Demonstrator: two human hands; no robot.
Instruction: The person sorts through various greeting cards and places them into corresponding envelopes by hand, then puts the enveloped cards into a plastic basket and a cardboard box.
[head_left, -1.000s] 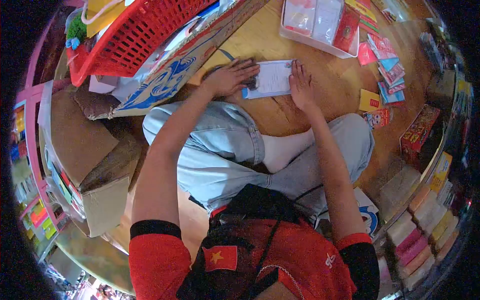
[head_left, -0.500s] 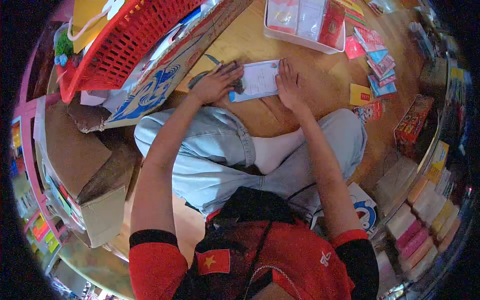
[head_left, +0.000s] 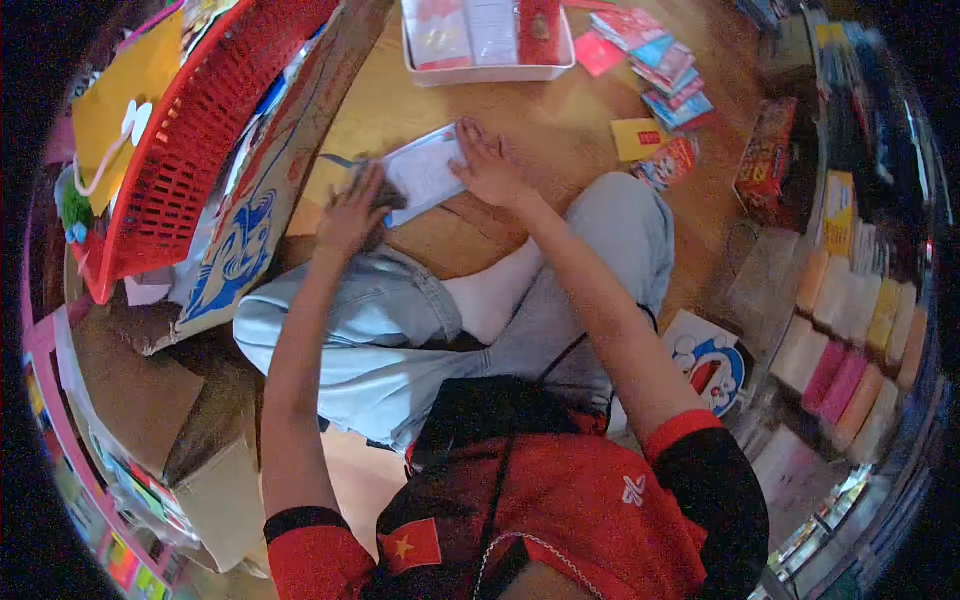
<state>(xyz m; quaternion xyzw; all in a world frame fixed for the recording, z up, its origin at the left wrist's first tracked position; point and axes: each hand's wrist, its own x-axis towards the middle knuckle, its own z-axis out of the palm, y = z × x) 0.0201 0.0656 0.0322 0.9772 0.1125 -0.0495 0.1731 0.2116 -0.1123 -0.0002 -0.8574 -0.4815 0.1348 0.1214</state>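
Note:
A white packet with blue edges (head_left: 423, 175), with faint print on its face, lies on the wooden floor in front of my crossed legs. My left hand (head_left: 352, 212) rests at its left end, fingers stretched out. Beside those fingers is a dark patch that I cannot make out as cloth or shadow. At the packet's right end, my right hand (head_left: 492, 172) lies with straight fingers along the edge, fingertips touching it. Both hands look slightly blurred.
A red plastic basket (head_left: 190, 150) leans at left beside a printed cardboard box (head_left: 245, 240). Ahead stands a white bin (head_left: 490, 74) of packets. Colourful packets (head_left: 660, 65) and a yellow one (head_left: 638, 139) lie at right. Stacked goods (head_left: 835, 375) line the right side.
The view has turned and shifted, so the whole scene sits further left. The packet appears more tilted; both hands remain at its ends.

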